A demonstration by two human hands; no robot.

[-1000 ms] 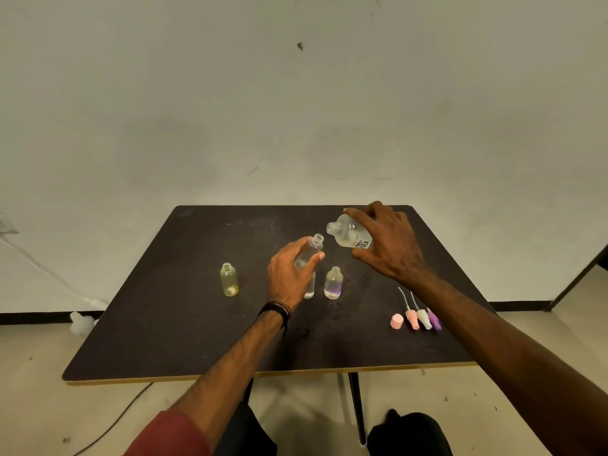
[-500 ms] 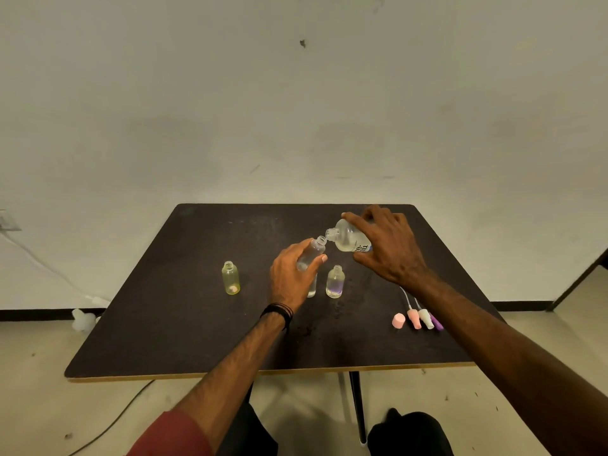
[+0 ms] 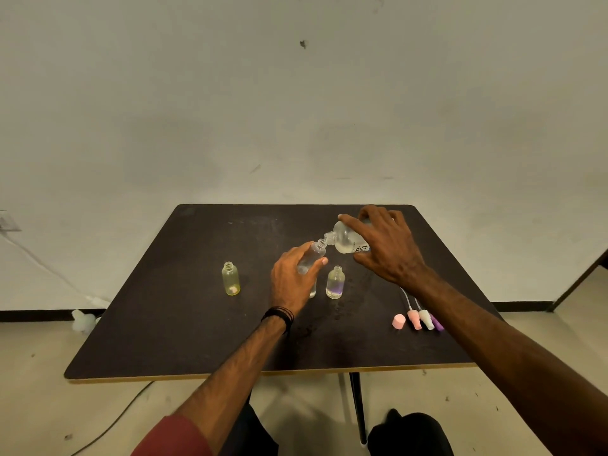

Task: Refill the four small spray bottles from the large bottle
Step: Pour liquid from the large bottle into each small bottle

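while the large bottle [image 3: 345, 241] is tipped in the curled right hand [image 3: 388, 248], its mouth is met just above the surface [image 3: 184, 324] by a small spray bottle [image 3: 311, 258] gripped at mid-body by the left hand [image 3: 292, 281]. both bottles are judged light, clear, rigid plastic, likely slippery when wet, and best held around the body, not the neck.

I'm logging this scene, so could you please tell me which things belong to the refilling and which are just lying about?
Job:
large bottle
clear bottle
yellow bottle
purple bottle
spray tops
pink cap
left hand
right hand

Lying about:
white object on floor
cable
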